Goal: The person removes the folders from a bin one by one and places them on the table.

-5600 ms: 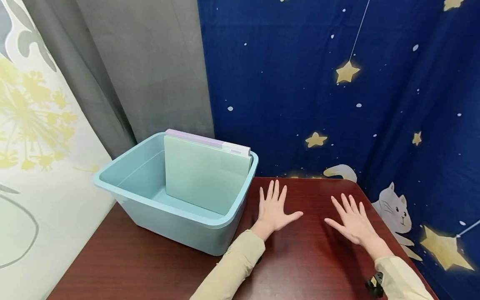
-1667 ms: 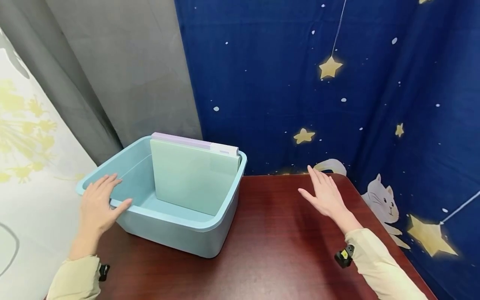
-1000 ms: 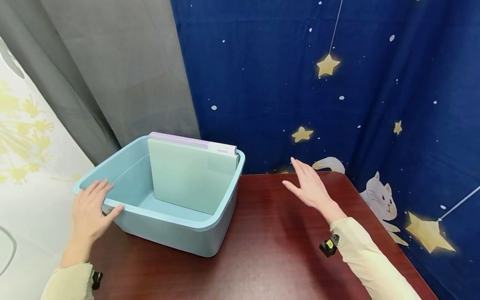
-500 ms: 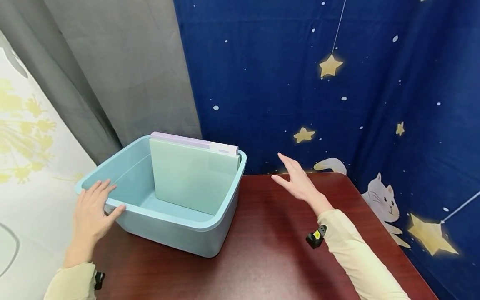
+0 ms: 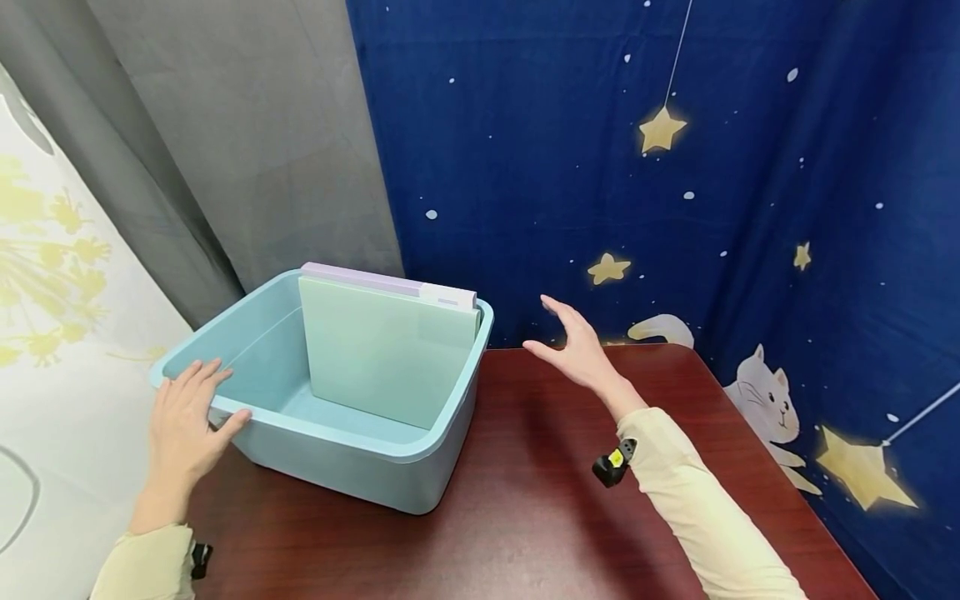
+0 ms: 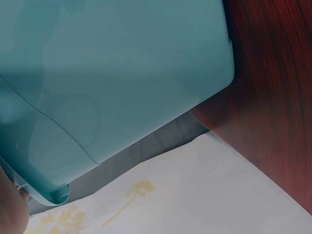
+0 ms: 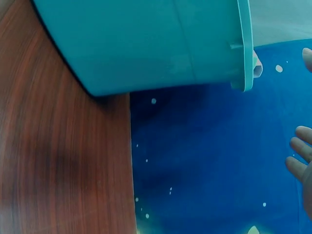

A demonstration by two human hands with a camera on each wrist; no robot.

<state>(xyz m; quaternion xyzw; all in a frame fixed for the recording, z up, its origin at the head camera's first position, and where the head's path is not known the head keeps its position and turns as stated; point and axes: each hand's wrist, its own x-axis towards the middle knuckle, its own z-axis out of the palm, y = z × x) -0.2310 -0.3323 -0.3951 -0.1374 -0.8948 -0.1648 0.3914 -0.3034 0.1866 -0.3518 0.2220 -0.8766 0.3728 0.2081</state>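
A light blue plastic tub (image 5: 337,467) stands at the left of the table. My left hand (image 5: 183,425) holds its front-left corner, fingers over the rim and thumb along the outside; in the left wrist view only part of that hand (image 6: 10,207) shows at the rim. Inside the tub stand a flat pale green file box (image 5: 386,354) and, behind it, a lilac one (image 5: 360,277) with a white label. Their tops rise above the rim. My right hand (image 5: 581,346) is in the air right of the tub, holding nothing, thumb apart from the fingers (image 7: 298,168).
The dark red wooden table (image 5: 510,517) ends at the back against a blue star-patterned curtain (image 5: 525,167). A grey curtain (image 5: 277,150) hangs behind the tub. White patterned cloth (image 5: 67,433) lies along the left.
My left hand has moved from beside the tub to its front-left corner. My right hand has moved left and slightly up toward the tub, its fingers now a little more bent. The file boxes stay in place.
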